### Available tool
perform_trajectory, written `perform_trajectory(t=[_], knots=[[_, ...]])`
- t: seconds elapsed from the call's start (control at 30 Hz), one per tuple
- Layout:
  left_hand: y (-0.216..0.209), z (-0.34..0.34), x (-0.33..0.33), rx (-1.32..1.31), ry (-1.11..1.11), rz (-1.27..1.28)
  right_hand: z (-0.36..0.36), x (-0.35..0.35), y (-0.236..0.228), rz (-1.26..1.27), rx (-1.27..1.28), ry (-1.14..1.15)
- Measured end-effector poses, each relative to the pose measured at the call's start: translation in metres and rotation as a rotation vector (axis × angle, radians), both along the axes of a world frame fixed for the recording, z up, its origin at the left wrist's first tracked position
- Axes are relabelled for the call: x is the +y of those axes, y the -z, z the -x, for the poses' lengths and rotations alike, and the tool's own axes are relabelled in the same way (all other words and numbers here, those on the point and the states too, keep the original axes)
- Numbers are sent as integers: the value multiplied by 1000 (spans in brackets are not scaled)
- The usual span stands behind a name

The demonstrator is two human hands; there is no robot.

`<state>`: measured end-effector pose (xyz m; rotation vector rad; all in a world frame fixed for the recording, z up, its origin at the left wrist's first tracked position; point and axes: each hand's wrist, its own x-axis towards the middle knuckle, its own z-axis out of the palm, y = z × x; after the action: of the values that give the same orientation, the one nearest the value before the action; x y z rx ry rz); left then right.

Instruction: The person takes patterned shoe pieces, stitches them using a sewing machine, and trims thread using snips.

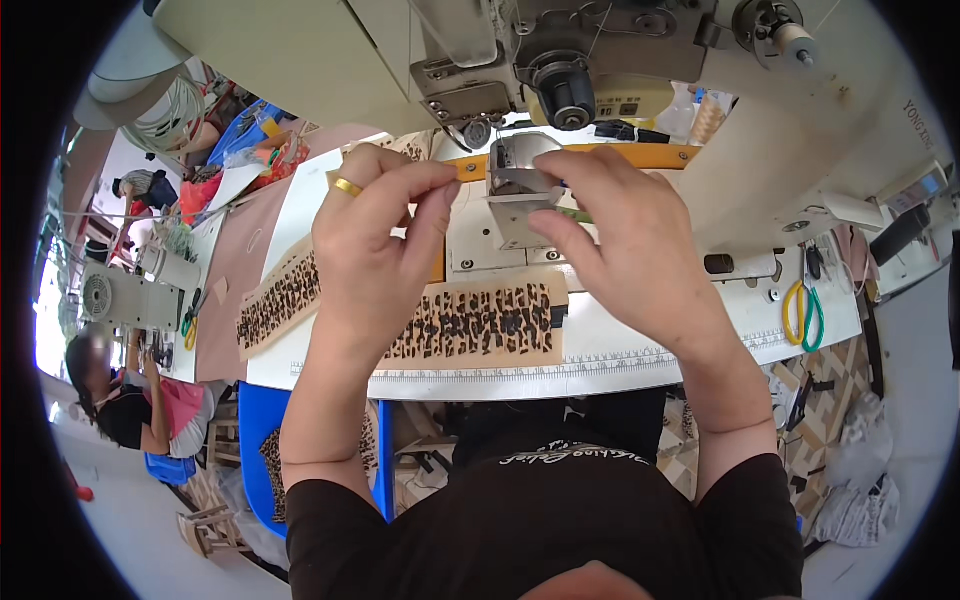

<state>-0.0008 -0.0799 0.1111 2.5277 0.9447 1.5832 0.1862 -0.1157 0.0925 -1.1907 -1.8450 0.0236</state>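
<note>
My left hand (375,230), with a gold ring, is raised left of the sewing machine's needle area. Its thumb and index finger are pinched together; whatever lies between the tips is too small to make out. My right hand (635,245) curves around the right side of the metal presser area (520,185), thumb and index tips apart. A thin green thing (575,214) shows in that hand's curl, mostly hidden by the fingers. Below the hands, a tan strip with leopard-print pieces (480,322) lies flat on the white table (620,360).
The sewing machine head (570,85) hangs over the work. A second leopard-print strip (278,305) lies at left. Yellow-and-green-handled scissors (803,312) rest at right. A ruler scale (480,376) runs along the front edge. Below left is a blue bin (252,440); a co-worker (125,400) sits beyond it.
</note>
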Motion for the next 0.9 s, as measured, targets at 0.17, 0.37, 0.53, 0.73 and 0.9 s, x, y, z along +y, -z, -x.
perform_trajectory(t=[0.17, 0.37, 0.53, 0.73, 0.9], knots=[[-6, 0, -8, 109, -45, -223, 19, -1, 2, -31, -147, -15], [-18, 5, -5, 134, -133, -307, -7, -9, 20, -77, 149, 42], [-17, 0, 8, 129, -160, -415, -21, -21, 35, -9, 187, 115], [-15, 2, 13, 173, -246, -458, -28, -29, 39, 55, 228, 135], [-17, 2, 17, 184, -263, -466, -23, -28, 42, 22, 270, 117]])
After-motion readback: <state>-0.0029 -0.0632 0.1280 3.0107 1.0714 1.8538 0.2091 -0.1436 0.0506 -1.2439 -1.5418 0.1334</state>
